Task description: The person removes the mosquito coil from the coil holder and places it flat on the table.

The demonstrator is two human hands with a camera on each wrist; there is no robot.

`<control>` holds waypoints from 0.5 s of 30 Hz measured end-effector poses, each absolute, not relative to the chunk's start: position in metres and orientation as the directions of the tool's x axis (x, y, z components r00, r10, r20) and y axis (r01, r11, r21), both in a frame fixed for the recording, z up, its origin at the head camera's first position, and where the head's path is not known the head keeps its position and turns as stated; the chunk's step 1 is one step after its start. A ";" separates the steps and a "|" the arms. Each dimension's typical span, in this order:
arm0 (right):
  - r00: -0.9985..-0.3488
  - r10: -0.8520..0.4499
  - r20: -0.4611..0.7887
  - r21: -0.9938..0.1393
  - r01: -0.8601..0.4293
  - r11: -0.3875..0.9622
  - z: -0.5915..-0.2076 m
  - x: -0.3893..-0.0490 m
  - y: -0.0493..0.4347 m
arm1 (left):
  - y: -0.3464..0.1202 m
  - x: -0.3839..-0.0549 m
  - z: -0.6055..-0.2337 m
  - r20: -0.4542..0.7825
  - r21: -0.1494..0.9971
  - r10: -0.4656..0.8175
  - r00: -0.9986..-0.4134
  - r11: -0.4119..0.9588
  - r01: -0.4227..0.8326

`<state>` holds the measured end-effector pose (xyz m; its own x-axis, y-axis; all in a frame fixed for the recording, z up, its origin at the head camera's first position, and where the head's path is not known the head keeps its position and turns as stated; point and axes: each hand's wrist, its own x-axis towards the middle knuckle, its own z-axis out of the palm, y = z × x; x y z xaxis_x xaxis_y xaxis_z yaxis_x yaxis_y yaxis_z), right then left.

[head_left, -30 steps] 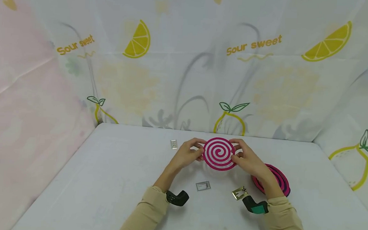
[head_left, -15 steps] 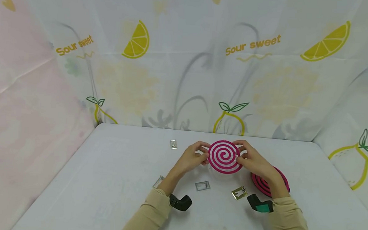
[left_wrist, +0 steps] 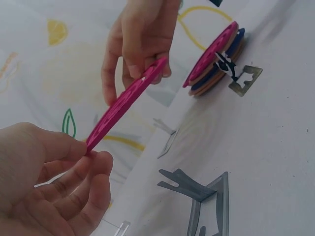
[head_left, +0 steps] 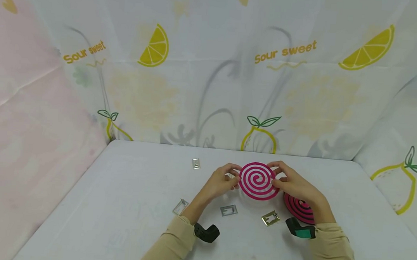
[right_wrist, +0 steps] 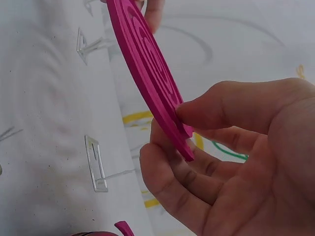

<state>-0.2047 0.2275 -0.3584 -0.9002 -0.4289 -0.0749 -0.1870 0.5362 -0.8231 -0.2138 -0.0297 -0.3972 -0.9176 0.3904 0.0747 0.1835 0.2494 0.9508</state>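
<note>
A pink spiral mosquito coil [head_left: 258,181] is held up off the table, its face turned toward the head camera. My left hand [head_left: 223,181] pinches its left edge between thumb and fingers. On the opposite edge, my right hand [head_left: 295,183] pinches it the same way. The left wrist view shows the coil [left_wrist: 125,101] tilted and nearly edge-on. Under my right wrist lies a stack of coils [head_left: 297,209], partly hidden by the forearm; pink, dark blue and brown layers show in the left wrist view.
Thin metal coil stands lie about the white table [head_left: 121,196]: a silver one [head_left: 196,163] at the back, another [head_left: 180,207] beside my left forearm, one [head_left: 229,210] in the middle, and a gold one [head_left: 270,218] near the stack. A printed cloth [head_left: 210,87] walls the back.
Both hands have carried the coil right and slightly nearer. The stand beside my left forearm has come into view, and my right arm covers a different part of the stack.
</note>
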 end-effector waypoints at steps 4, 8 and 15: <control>-0.906 -0.417 -0.068 -0.815 -0.190 0.547 -0.359 -0.205 0.231 | -0.027 -0.212 -0.397 0.066 0.951 0.397 -0.916 0.252 0.178; -0.911 -0.409 -0.064 -0.813 -0.190 0.550 -0.359 -0.205 0.234 | -0.025 -0.209 -0.396 0.063 0.945 0.420 -0.905 0.265 0.189; -0.905 -0.424 -0.045 -0.827 -0.204 0.524 -0.357 -0.204 0.240 | -0.021 -0.206 -0.397 0.080 0.940 0.442 -0.893 0.265 0.215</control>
